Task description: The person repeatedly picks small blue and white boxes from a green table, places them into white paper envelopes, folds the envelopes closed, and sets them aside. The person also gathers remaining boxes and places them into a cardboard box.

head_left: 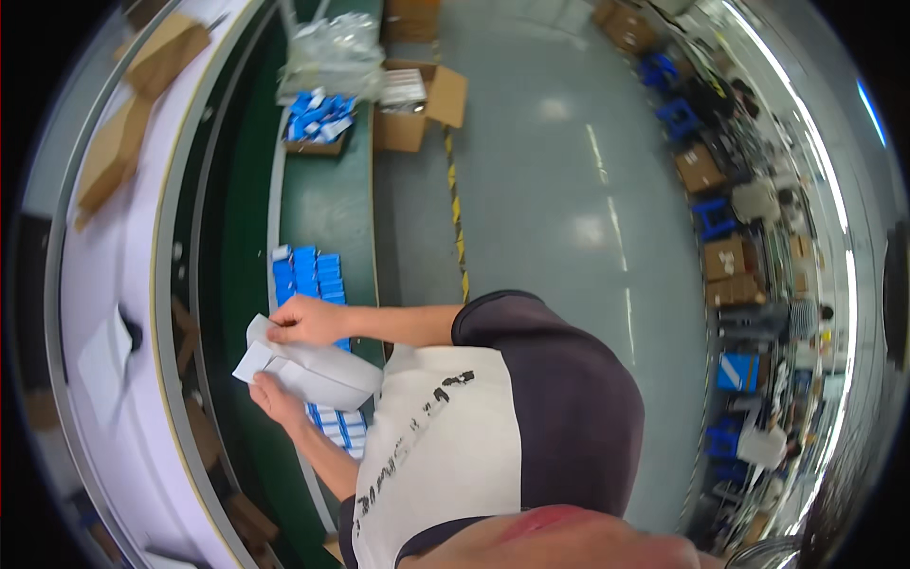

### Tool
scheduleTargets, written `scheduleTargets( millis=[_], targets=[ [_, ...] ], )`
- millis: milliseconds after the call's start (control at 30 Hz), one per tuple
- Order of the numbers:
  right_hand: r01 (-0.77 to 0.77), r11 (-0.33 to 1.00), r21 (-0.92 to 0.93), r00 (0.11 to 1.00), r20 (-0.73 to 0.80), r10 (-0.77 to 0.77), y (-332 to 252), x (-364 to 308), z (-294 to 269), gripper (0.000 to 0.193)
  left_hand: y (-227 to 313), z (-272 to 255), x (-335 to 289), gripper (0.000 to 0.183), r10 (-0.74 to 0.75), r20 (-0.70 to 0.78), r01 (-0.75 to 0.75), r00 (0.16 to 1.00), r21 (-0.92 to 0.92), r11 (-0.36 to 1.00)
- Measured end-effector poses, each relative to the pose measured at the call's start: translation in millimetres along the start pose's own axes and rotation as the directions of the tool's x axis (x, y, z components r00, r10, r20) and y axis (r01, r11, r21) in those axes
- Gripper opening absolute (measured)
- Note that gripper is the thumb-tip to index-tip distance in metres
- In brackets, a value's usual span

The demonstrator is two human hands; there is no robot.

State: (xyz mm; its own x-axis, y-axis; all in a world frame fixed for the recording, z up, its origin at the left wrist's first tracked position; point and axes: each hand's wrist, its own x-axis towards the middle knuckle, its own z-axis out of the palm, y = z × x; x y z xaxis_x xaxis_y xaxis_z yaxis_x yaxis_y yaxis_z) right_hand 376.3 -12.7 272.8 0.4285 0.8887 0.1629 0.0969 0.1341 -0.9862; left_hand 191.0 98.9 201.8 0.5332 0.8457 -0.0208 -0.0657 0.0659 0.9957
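Person closest; left hand and right hand both gripping white carton. End flap out, folding looks unfinished; blue boxes rowed either side of carton.

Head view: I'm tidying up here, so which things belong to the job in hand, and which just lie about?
Likely the job:
white carton, held
blue boxes in rows on the green bench
perhaps the loose blue-and-white packets

Likely just lying about:
clear plastic bags
open cardboard box beside the bench
blue stools
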Motion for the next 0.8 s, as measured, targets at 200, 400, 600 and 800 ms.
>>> scheduleTargets(
  millis=[200,400,600,800],
  targets=[
    [0.177,0.828,-0.533,0.703,-0.520,-0.485,-32.7,-34.7,-19.5,0.041,48.8,68.6,17.4,0.046,0.137,0.121,-0.171,0.983,0.338,0.925],
    [-0.012,0.979,-0.202,0.790,-0.602,-0.114,-36.1,-89.3,-8.4,0.035,12.9,107.6,-4.1,0.063,0.118,0.449,-0.212,0.886,0.165,0.963],
    [0.040,0.998,-0.048,0.635,-0.770,-0.062,-41.0,-141.5,-7.3,0.023,5.5,132.0,-25.6,0.053,-0.154,0.810,0.392,0.567,-0.101,0.914],
    [-0.004,0.999,-0.053,0.645,-0.763,-0.038,-25.6,-154.3,22.4,0.025,9.1,135.2,-59.4,0.049,-0.126,0.842,0.286,0.524,-0.035,0.958]
  ],
)
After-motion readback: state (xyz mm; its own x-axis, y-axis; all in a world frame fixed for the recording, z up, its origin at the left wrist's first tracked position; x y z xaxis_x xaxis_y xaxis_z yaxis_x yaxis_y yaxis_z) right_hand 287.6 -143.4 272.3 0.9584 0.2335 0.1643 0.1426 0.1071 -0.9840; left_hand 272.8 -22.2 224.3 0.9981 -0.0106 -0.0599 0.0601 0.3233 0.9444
